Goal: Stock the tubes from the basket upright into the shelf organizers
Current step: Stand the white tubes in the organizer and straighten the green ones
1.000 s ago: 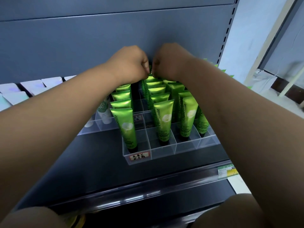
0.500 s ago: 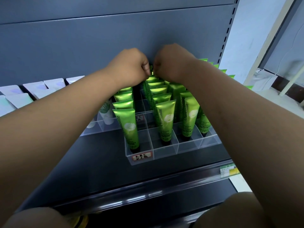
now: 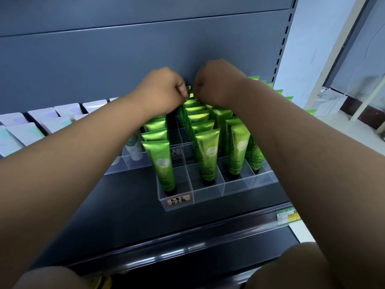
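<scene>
little has moved since the earlier frames: both hands remain at the back of the organizer, sitting only slightly lower in view, and the tubes in front stand as they did

left hand (image 3: 164, 90): fingers curled into a loose fist, thumb and forefinger closed on the top crimp of the rear tube (image 3: 188, 89). right hand (image 3: 216, 84): likewise curled, knuckles up, fingertips hidden beneath the hand but closed on the same crimp from the other side. the two hands are almost touching, with only that strip of green showing between them

rear tube: upright, at the far end of a middle column, close against the grey back panel (image 3: 125, 59); its lower part is hidden behind the tubes ahead of it

green tubes (image 3: 208, 151): standing cap down in the clear organizer (image 3: 208, 195), in columns running front to back, printed "chamomile" with a white flower. further green crimps show behind the right forearm. a handwritten label (image 3: 179, 200) is fixed to the organizer's front wall at its left corner

to the left, a second clear organizer (image 3: 129, 165) holds a white tube (image 3: 133, 147), partly hidden by the left forearm. beyond it, pale packets (image 3: 45, 115) stand in rows

both organizers rest on the dark shelf (image 3: 125, 205). a price tag (image 3: 288, 216) sits at the right end of the shelf rail (image 3: 187, 232)

the basket cannot be made out in this view
</scene>
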